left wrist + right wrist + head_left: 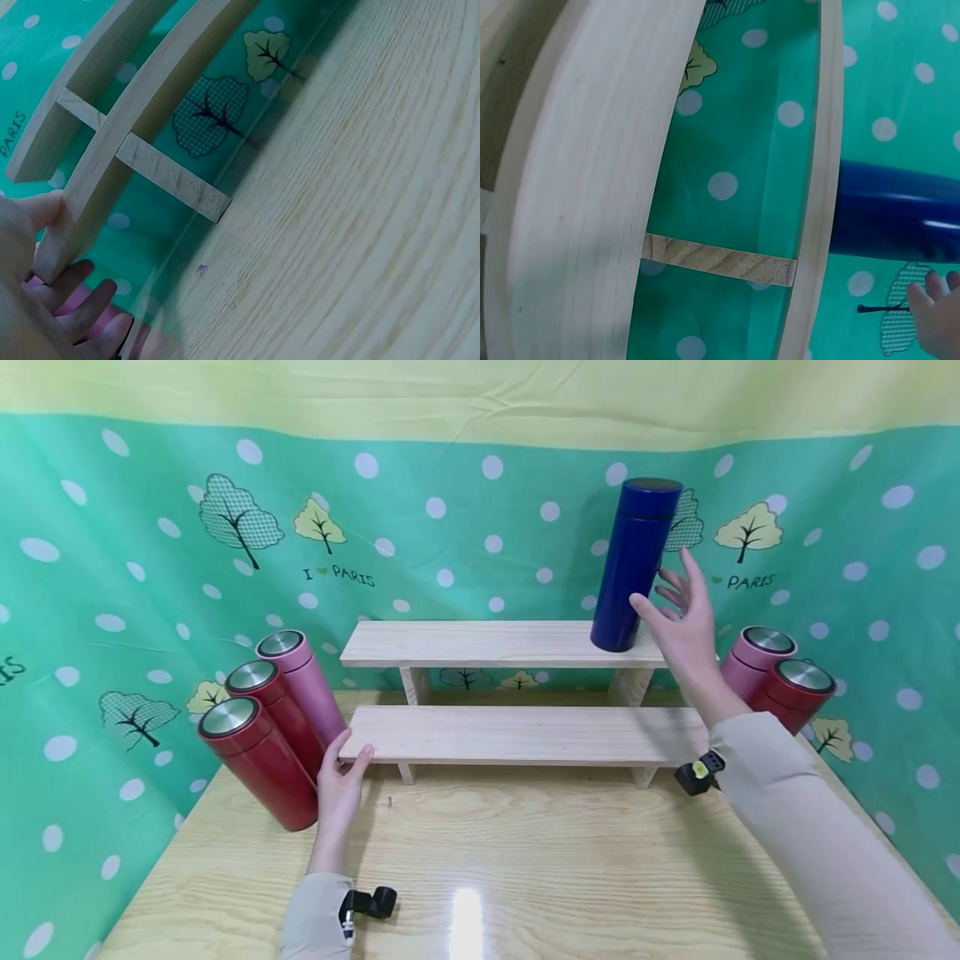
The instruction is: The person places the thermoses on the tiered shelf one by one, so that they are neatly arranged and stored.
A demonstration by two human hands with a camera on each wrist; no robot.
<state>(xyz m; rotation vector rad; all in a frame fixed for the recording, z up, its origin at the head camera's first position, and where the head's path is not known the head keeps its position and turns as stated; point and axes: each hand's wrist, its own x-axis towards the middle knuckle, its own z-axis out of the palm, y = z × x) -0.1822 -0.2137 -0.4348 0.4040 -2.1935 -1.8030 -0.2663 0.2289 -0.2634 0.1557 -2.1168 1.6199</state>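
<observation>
A tall blue flask (634, 565) stands upright at the right end of the upper step of a two-step wooden shelf (480, 645). My right hand (678, 614) is open just right of the blue flask (896, 212), its fingers spread and apart from it. My left hand (339, 778) rests with straight fingers against the left end of the lower step (517, 733); the thumb lies on top of the board. In the left wrist view, the left hand's fingers (71, 300) lie under the lower step's end (79, 217). Neither hand holds anything.
Two red flasks (258, 760) and a pink flask (303, 681) lean in a group left of the shelf. A pink flask (753, 658) and a red flask (797, 692) stand at the right. A green dotted cloth (150, 568) walls the wooden table (525, 860).
</observation>
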